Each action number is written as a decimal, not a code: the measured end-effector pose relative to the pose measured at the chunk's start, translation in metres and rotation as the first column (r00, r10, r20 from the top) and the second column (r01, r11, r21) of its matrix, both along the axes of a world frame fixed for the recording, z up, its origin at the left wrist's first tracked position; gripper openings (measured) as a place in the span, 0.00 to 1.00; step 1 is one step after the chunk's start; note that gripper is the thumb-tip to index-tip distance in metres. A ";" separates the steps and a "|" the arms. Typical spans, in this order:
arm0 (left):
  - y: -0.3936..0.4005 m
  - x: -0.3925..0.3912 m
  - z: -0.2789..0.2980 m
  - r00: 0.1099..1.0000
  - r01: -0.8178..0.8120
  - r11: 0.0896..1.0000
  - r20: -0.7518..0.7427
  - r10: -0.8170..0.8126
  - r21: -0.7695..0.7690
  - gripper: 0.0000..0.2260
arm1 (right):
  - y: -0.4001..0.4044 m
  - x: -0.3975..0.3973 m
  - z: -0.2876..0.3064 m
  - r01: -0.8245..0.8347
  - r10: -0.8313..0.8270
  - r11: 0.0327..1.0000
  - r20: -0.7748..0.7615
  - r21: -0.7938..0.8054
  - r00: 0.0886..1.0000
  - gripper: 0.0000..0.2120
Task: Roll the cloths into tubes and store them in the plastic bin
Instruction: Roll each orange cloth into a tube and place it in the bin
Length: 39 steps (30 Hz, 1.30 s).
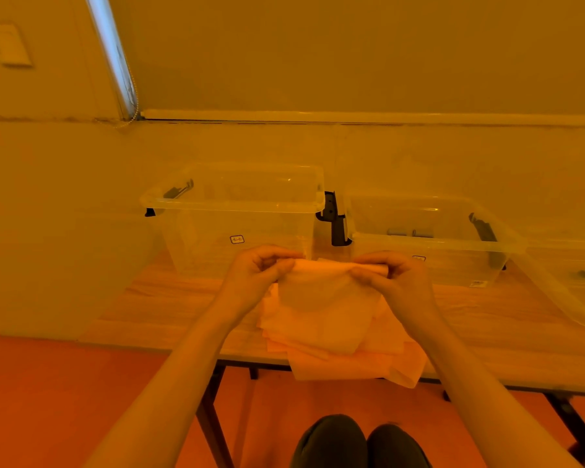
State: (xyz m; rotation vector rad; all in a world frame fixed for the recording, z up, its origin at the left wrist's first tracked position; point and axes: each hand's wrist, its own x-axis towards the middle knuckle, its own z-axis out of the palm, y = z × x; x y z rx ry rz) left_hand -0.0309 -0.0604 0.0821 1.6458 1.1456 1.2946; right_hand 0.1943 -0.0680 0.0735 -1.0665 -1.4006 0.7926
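Presently: top cloth [325, 309] — far edge pinched by left hand [254, 271] and right hand [394, 276], above the cloth stack [352, 363], just before the left plastic bin [233, 204]. Rolling begins; next, tight even turns.

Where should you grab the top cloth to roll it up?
Probably by its far edge, at both corners, coming from above. The left hand and right hand already pinch the cloth there, and the rest lies flat toward the person.
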 end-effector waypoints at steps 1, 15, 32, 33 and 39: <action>0.000 0.000 0.000 1.000 0.004 1.000 0.009 -0.004 0.002 0.08 | 0.000 0.000 0.001 0.002 -0.002 1.000 0.007 0.002 1.000 0.08; -0.003 -0.002 0.004 0.999 -0.032 0.999 -0.017 0.033 0.021 0.08 | -0.006 0.000 0.000 -0.016 0.015 0.999 0.030 0.029 0.999 0.10; -0.004 -0.004 0.005 0.997 -0.041 0.999 -0.066 0.041 0.004 0.06 | -0.006 -0.001 -0.001 -0.021 0.020 0.999 0.016 0.040 1.000 0.12; -0.003 -0.004 0.005 0.997 -0.042 0.999 -0.069 0.042 0.003 0.06 | -0.006 -0.001 0.000 -0.021 0.020 0.999 0.015 0.039 1.000 0.12; -0.003 -0.001 0.003 1.000 0.018 1.000 -0.013 -0.018 0.016 0.08 | -0.006 -0.003 0.004 0.003 -0.005 0.999 0.037 0.040 0.999 0.08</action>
